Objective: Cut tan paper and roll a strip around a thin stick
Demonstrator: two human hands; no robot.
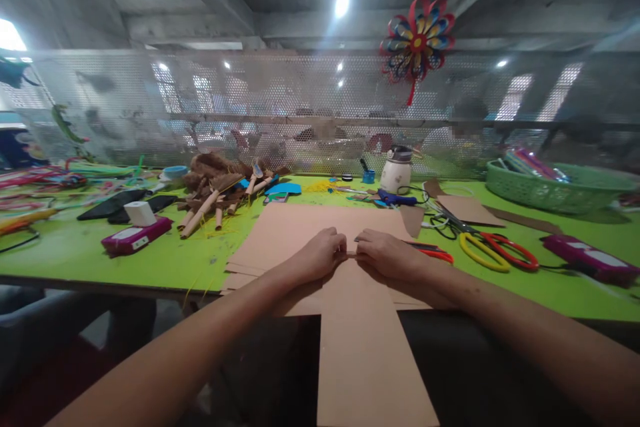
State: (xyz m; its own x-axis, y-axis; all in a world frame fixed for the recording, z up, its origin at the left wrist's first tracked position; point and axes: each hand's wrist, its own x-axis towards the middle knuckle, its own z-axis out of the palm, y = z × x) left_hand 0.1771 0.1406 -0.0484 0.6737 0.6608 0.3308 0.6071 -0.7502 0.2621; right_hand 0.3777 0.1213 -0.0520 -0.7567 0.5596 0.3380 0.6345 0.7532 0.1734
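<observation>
Both my hands meet over a long brown cardboard strip [367, 347] that runs from the table toward me. My left hand [320, 255] and my right hand [387, 255] are both closed, fingertips pinched together at a small thin piece between them that I cannot make out clearly. The strip lies on a stack of larger brown cardboard sheets [285, 230] on the green table [75, 247].
Yellow-handled scissors [483, 252] and red-handled scissors [507, 250] lie right of my hands. A green basket [555, 190] stands at far right. A pile of small brooms [215, 190], a white jar [396, 172], a magenta box [135, 237] and a mesh screen [300, 113] are behind.
</observation>
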